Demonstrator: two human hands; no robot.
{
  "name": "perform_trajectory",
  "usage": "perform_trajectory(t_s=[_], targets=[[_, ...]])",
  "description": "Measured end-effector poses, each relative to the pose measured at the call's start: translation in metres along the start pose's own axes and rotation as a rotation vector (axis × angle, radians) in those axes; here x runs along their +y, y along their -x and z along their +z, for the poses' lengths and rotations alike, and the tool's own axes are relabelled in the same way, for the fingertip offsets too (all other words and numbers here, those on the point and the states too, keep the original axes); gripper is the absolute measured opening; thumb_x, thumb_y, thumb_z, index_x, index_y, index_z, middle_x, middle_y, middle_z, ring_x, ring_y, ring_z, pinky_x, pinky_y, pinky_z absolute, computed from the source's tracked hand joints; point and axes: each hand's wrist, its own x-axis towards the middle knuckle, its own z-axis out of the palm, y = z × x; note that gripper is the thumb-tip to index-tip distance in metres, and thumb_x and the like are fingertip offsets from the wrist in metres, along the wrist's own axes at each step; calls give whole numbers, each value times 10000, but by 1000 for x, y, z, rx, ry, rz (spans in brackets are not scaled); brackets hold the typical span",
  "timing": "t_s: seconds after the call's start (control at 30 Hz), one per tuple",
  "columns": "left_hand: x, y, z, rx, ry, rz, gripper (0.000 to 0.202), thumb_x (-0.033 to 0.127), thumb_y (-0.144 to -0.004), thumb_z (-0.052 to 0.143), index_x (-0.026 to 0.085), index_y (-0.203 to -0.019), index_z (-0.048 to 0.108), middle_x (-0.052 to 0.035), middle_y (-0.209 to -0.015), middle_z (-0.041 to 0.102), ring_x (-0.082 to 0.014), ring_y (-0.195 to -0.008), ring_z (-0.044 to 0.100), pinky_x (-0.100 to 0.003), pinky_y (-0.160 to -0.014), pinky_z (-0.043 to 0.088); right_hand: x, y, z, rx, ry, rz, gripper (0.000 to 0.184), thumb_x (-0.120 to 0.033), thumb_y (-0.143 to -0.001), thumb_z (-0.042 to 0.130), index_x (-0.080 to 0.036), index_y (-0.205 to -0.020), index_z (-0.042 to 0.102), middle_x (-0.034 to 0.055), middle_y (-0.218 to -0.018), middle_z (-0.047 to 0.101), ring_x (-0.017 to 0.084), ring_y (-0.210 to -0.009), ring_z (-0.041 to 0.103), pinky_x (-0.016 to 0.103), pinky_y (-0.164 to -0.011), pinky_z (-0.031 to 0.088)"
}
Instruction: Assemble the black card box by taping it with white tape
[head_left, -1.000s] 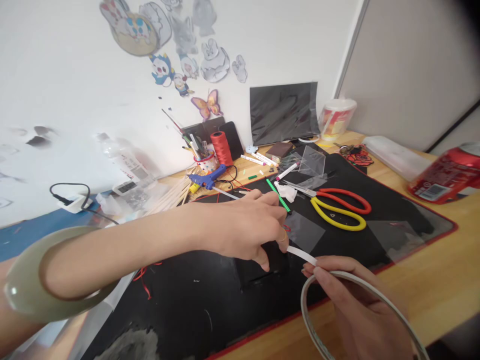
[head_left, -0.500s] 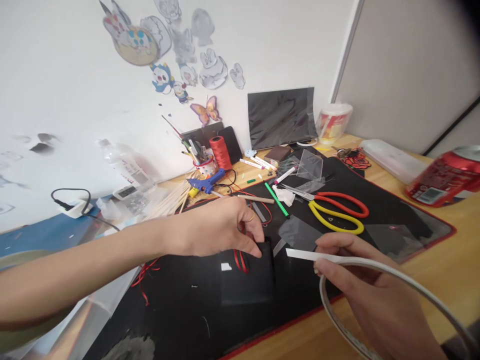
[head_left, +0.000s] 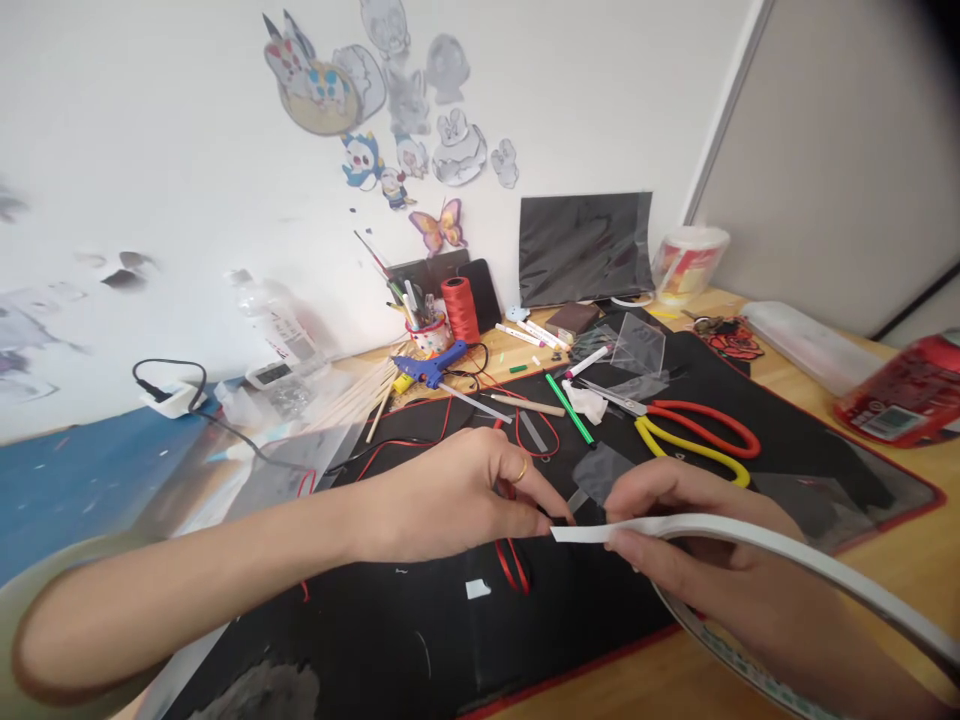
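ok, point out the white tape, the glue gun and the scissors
White tape [head_left: 720,527]: head view, on the arching strip's flat face.
Glue gun [head_left: 433,370]: head view, on its blue body.
Scissors [head_left: 664,408]: head view, on the red handle near the blades.

Craft desk with glue gun, scissors

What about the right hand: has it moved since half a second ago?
Yes: the right hand moved leftward in view, judged against the scissors, and its white strip came nearer the left hand.
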Motion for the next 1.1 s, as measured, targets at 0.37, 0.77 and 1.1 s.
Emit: perform_trajectory(t_s=[0.37,0.77,1.1], targets=[[-1,-1,1,30,-53,-14,312,151,-772,468,239,-965,697,17,-808,667,-145,-814,528,-224,-754,403,7,6,10,85,11,-58,95,-160,-727,619,-251,-714,596,-72,-606,605,54,-509,550,93,-466,444],[7,1,-1,39,-42,-61,251,204,-776,529,260,-945,705,23,-753,635,-131,-771,506,-213,-709,390,10,6,13,118,3,-40,119,-143,-730,620,-257,-720,591,-79,-612,604,48,-518,551,82,-475,444],[9,0,-2,10,-45,-95,212,246,-759,597,269,-940,705,22,-734,617,-127,-764,504,-208,-690,384,9,8,13,130,-14,-8,85,-168,-731,622,-242,-700,593,-64,-595,592,63,-504,541,106,-453,444]])
